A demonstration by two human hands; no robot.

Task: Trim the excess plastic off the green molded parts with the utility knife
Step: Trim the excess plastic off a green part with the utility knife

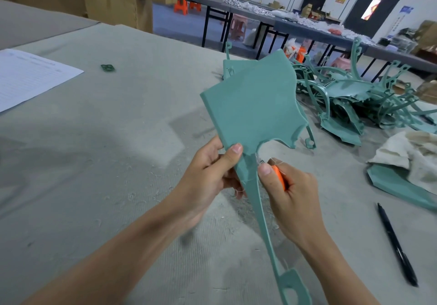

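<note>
While the left hand [212,170] pinches the green molded part [255,106] at its neck, the right hand [290,191], curled round the orange utility knife [280,177], sits just beside the stem at 3 o'clock. The stem's long axis runs 11 to 5 o'clock. Shavings [132,196] litter the grey table [94,139]; more green parts [354,101] pile at 2 o'clock, workshop benches [307,30] beyond.

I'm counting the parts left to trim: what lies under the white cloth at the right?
One green molded part sticks out from beneath the white cloth. Its upper end and anything else below are covered.
</note>
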